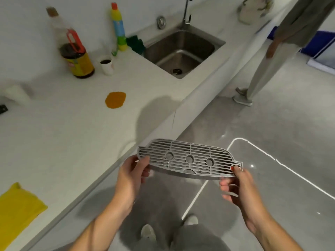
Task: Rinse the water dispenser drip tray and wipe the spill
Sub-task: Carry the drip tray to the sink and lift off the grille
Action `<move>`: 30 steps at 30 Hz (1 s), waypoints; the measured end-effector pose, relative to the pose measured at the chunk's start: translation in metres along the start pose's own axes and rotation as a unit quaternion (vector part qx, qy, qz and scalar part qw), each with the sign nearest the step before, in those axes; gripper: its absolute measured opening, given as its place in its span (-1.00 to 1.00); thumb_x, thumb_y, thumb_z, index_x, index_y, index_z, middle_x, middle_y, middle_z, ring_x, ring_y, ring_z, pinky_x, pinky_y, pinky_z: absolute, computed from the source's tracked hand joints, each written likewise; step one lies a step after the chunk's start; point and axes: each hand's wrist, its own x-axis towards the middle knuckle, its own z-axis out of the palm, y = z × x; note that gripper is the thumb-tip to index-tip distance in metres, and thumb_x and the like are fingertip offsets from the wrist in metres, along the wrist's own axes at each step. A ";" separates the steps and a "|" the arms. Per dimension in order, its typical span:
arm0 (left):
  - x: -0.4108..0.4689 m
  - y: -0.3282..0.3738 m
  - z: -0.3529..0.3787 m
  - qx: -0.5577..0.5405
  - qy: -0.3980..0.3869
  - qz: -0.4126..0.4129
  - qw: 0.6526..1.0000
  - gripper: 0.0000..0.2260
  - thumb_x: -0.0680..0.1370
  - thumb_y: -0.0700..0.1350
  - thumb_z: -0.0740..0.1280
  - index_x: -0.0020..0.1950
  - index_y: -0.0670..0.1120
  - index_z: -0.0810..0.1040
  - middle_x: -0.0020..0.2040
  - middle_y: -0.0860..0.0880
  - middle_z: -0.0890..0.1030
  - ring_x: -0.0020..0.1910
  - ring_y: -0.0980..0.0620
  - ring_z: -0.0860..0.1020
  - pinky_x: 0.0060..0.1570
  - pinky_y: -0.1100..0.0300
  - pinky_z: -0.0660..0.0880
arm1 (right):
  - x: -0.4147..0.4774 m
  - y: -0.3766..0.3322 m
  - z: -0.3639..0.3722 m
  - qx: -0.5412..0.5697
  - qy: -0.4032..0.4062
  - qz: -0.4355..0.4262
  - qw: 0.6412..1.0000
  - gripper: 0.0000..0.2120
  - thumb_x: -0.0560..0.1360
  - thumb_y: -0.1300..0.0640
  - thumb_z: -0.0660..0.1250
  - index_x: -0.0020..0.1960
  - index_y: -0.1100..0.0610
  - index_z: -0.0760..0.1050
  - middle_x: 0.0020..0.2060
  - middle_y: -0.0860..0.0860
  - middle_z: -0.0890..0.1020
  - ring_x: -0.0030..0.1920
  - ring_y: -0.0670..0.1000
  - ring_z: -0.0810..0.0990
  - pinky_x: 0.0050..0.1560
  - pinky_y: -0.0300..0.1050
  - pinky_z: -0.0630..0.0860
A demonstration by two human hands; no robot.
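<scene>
I hold a grey slotted drip tray [190,158] level in the air over the floor, just off the counter's front edge. My left hand [132,175] grips its left end and my right hand [237,185] pinches its right end. An orange-brown spill [115,100] lies on the white counter [72,133], up and left of the tray. The steel sink [181,51] with its faucet [186,13] is set into the counter farther back. A yellow cloth [16,211] lies at the counter's near left.
Behind the spill stand a dark sauce bottle [76,57], a white cup [106,65] and a yellow-blue detergent bottle [118,28]; a green scrubber [136,44] lies by the sink. Another person [272,51] stands on the grey floor at the right.
</scene>
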 end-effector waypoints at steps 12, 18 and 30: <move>0.177 0.086 0.146 -0.053 0.062 -0.005 0.997 -0.72 0.67 -0.06 0.32 0.13 -0.30 0.57 -0.16 -0.18 0.63 -0.17 -0.12 0.54 -0.21 0.07 0.47 | 0.242 -0.153 0.001 -0.021 -0.057 -0.063 0.996 -0.78 0.67 -0.09 0.18 0.02 -0.03 0.55 -0.18 0.16 0.71 -0.21 0.10 0.69 -0.23 0.02 0.63; 0.264 0.124 0.208 -0.066 0.115 0.001 0.991 -0.77 0.68 -0.01 0.28 0.24 -0.09 0.62 0.04 -0.11 0.75 0.00 -0.12 0.72 0.01 -0.09 0.69 | 0.360 -0.238 0.008 -0.055 -0.097 -0.071 0.991 -0.75 0.68 -0.10 0.17 -0.06 -0.12 0.58 -0.19 0.15 0.72 -0.21 0.10 0.70 -0.22 0.03 0.62; 0.481 0.184 0.296 -0.306 0.052 -0.033 0.950 -0.55 0.59 -0.03 0.31 0.43 -0.19 0.41 0.23 -0.32 0.67 0.11 -0.30 0.71 0.05 -0.16 0.66 | 0.583 -0.378 0.064 -0.117 -0.132 -0.078 0.981 -0.74 0.67 -0.15 0.15 0.13 -0.03 0.53 -0.14 0.10 0.73 -0.14 0.12 0.74 -0.22 -0.07 0.65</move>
